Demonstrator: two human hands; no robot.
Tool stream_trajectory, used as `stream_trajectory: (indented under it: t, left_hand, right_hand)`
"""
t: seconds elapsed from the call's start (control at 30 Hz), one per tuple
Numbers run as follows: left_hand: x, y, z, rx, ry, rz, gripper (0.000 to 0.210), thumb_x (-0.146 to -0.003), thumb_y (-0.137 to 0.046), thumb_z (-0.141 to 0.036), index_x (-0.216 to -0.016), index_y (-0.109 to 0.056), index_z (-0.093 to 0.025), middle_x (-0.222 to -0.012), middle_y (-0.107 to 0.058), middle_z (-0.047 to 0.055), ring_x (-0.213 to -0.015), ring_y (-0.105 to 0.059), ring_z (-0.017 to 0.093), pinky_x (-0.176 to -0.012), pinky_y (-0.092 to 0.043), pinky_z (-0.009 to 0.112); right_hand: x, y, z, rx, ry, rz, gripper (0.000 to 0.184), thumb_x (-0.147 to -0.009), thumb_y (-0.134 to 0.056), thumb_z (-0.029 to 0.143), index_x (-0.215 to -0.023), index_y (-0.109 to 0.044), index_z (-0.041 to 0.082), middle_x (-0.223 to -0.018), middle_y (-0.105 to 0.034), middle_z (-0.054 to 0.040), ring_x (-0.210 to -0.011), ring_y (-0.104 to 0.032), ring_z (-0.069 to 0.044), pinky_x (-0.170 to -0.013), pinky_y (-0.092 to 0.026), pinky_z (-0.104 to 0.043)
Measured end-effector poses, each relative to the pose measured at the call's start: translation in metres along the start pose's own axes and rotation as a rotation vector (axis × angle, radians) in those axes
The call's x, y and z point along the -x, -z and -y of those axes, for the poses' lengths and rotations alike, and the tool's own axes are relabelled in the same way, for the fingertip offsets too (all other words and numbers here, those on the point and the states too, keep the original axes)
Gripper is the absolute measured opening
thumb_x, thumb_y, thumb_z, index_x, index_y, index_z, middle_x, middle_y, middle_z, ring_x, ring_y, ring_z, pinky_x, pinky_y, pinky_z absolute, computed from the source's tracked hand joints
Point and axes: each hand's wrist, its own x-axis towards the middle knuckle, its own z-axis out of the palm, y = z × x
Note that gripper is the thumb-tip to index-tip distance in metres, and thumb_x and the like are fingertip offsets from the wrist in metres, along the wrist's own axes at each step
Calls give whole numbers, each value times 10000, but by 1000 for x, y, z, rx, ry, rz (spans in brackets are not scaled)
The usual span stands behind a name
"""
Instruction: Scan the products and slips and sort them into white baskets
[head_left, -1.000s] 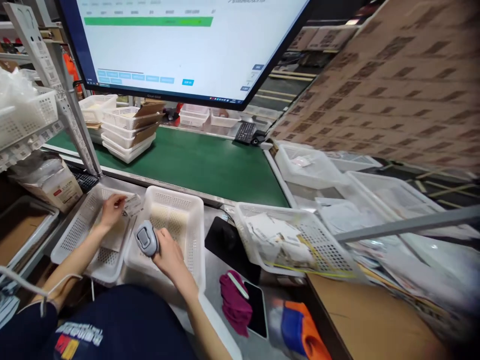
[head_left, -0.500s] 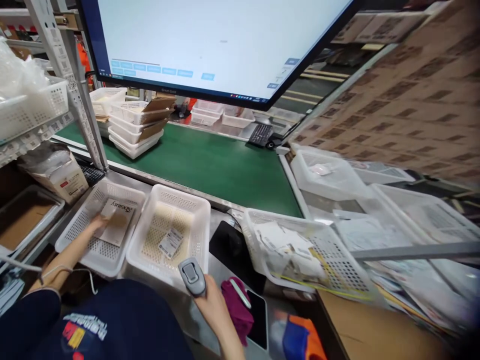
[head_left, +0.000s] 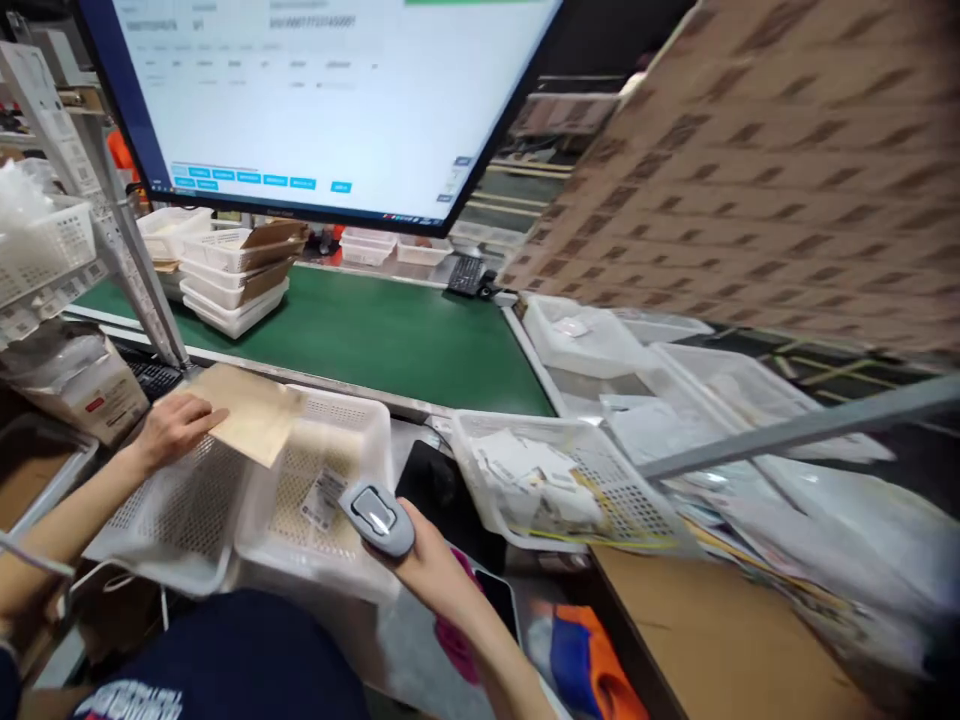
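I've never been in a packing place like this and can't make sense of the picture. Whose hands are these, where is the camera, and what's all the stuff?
The camera sits on a person's head, looking down at their own hands. The left hand holds a brown envelope over a white basket. The right hand grips a grey handheld scanner beside a second basket containing a small labelled packet. Ahead lie a green belt and a big monitor.

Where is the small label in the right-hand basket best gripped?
Judging by its pose, the label lies flat on the basket floor, so pinch a corner or edge from straight above. The walls block any sideways approach, and the right hand, holding the scanner, hovers at the near rim.
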Motion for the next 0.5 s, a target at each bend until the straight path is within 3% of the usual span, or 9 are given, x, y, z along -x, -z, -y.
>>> stream_trajectory:
  t: [0.03, 0.1, 0.27, 0.37, 0.43, 0.5]
  left_hand:
    - [-9, 4, -3, -32, -138, -56, 398, -1041, -696, -139, -1316, -847, -384, -1064, -823, 53, -1012, -799, 205, -1006, -644, 340]
    - [-28, 6, -10, 7, -278, -87, 366, -1036, -759, -149, -1264, -854, -419, -1032, -833, 15, -967, -816, 186, -1011, -674, 320]
    - [-69, -8, -42, 196, -215, 111, 188, -1056, -757, -271, -1011, -891, -395, -959, -850, -1, -855, -844, 204, -914, -750, 310]
    - [-78, -22, -57, 252, -189, 151, 163, -1037, -780, -290, -993, -898, -393, -963, -860, 13, -873, -858, 226, -932, -757, 323]
    - [-76, -35, -63, 245, -267, 62, 179, -1016, -808, -264, -1003, -900, -417, -962, -864, -4, -866, -862, 223, -931, -756, 317]
    - [-69, -49, -70, 219, -386, -112, 280, -980, -827, -189, -1039, -900, -453, -972, -870, -30, -848, -861, 208, -930, -750, 298]
  right_hand:
    - [-3, 6, 7, -23, 21, -5, 454, -857, -768, 571, -1107, -685, 201, -1076, -771, -101, -998, -733, -306, -914, -583, -433]
    - [-8, 15, 21, -53, 44, -22, 480, -854, -780, 559, -1154, -694, 194, -1141, -783, -113, -1065, -744, -309, -973, -587, -440]
    - [1, 31, 39, -36, 26, -13, 431, -836, -816, 451, -1166, -709, 196, -1175, -804, -106, -1108, -751, -316, -979, -582, -430]
    - [14, 36, 41, 161, -64, -38, 304, -849, -819, 371, -1087, -730, 204, -1113, -790, -92, -1033, -740, -313, -880, -526, -386]
    - [24, 37, 39, 320, -119, -66, 197, -876, -792, 317, -1026, -734, 203, -1076, -769, -93, -985, -727, -305, -827, -464, -362]
    - [34, 38, 36, 395, -152, -63, 150, -902, -767, 276, -1028, -743, 198, -1063, -754, -94, -981, -729, -301, -807, -429, -346]
